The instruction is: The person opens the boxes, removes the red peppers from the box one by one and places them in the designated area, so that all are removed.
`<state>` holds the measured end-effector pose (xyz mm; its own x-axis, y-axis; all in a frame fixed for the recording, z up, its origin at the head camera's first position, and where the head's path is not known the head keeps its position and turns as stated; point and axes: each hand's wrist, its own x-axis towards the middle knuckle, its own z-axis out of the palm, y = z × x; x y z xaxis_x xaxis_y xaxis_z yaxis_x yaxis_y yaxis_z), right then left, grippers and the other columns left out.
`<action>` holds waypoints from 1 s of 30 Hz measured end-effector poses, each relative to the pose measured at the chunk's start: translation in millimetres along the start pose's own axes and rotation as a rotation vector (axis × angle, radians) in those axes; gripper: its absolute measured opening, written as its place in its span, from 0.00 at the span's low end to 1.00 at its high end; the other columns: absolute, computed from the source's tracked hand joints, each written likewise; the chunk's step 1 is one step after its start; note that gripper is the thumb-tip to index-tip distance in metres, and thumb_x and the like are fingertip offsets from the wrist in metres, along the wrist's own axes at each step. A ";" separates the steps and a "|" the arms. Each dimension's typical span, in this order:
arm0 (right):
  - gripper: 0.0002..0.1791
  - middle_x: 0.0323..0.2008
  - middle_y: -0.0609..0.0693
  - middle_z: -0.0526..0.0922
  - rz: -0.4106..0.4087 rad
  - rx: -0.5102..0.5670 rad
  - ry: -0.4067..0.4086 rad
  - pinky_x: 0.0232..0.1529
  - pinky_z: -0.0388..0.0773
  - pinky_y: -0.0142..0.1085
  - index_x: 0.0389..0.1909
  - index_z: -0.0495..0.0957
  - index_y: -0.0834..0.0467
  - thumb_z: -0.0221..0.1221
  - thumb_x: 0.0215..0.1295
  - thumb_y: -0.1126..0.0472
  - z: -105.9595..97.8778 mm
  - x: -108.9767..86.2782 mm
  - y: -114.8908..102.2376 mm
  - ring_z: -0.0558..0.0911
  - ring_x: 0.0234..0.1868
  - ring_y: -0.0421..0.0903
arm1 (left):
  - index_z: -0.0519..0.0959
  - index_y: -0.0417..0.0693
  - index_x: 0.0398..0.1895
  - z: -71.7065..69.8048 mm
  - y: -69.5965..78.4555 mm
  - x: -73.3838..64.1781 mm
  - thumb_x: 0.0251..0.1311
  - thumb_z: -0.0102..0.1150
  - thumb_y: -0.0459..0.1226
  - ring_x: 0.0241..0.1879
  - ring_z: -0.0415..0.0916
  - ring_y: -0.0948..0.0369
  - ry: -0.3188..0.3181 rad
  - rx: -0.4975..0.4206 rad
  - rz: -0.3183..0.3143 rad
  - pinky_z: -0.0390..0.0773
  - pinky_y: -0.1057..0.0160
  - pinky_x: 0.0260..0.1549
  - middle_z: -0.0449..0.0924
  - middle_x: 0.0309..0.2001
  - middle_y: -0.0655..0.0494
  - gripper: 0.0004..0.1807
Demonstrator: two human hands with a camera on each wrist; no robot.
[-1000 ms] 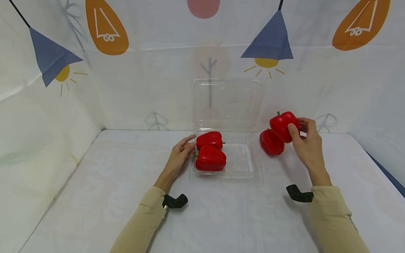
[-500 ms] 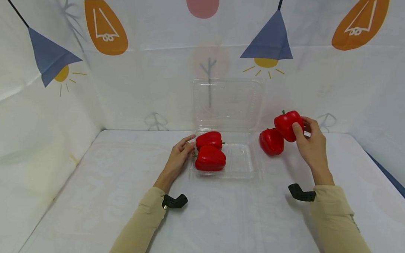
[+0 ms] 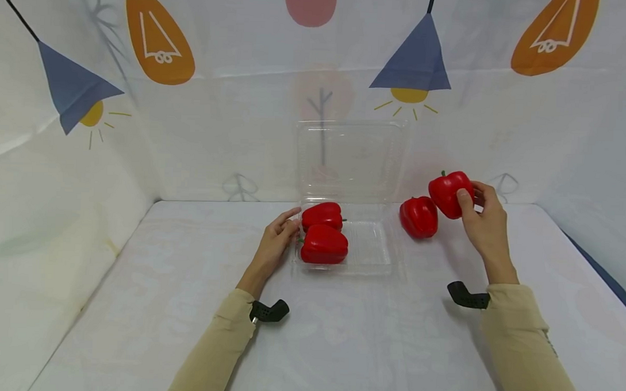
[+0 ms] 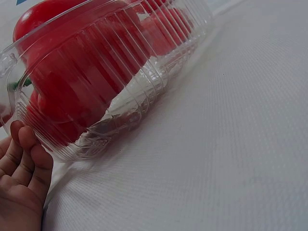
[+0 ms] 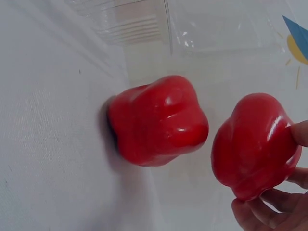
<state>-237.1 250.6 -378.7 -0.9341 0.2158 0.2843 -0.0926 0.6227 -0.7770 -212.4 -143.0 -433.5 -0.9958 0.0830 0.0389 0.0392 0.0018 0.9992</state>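
My right hand (image 3: 485, 224) grips a red bell pepper (image 3: 446, 191) between thumb and fingers, its green stem upward. The pepper is raised above the table, up and to the right of another red bell pepper (image 3: 418, 217) lying on the table; in the right wrist view a gap shows between the held pepper (image 5: 255, 144) and the lying one (image 5: 159, 122). My left hand (image 3: 274, 243) touches the left wall of a clear plastic clamshell box (image 3: 370, 243) with relaxed fingertips (image 4: 41, 156). Inside its left half lie two red bell peppers, a rear one (image 3: 322, 216) and a front one (image 3: 324, 245).
The box's clear lid (image 3: 350, 159) stands raised at the back, against a white printed cloth wall (image 3: 233, 118). A white cloth covers the table (image 3: 339, 334). Black wrist cameras (image 3: 270, 311) sit on both forearms.
My right hand has moved a little to the right with its bell pepper, away from the one lying on the table. The left hand and the box stay in place.
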 end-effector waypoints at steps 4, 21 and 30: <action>0.33 0.66 0.62 0.65 0.017 0.002 -0.002 0.58 0.68 0.59 0.70 0.55 0.57 0.41 0.71 0.44 -0.7 1.2 1.5 0.66 0.62 0.60 | 0.66 0.43 0.66 -0.7 0.3 0.7 0.69 0.48 0.37 0.26 0.64 0.66 -0.002 -0.005 0.007 0.64 0.71 0.26 0.67 0.24 0.61 0.23; 0.34 0.65 0.67 0.64 0.089 -0.025 -0.036 0.57 0.68 0.59 0.70 0.54 0.61 0.38 0.71 0.43 0.0 3.9 20.7 0.67 0.62 0.64 | 0.66 0.42 0.66 0.3 -1.8 1.5 0.68 0.49 0.38 0.25 0.64 0.68 -0.012 -0.009 0.009 0.62 0.70 0.24 0.68 0.23 0.63 0.24; 0.37 0.65 0.69 0.63 0.124 -0.028 -0.094 0.58 0.67 0.60 0.71 0.52 0.63 0.34 0.71 0.40 0.4 6.9 29.6 0.68 0.62 0.66 | 0.65 0.42 0.66 -0.4 -0.7 0.1 0.69 0.48 0.38 0.25 0.63 0.68 -0.014 0.006 0.006 0.61 0.72 0.22 0.68 0.24 0.63 0.24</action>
<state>-246.4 270.2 -399.9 -0.9659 0.2224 0.1323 0.0341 0.6163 -0.7868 -212.5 -143.4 -434.2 -0.9942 0.0973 0.0449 0.0459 0.0073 0.9989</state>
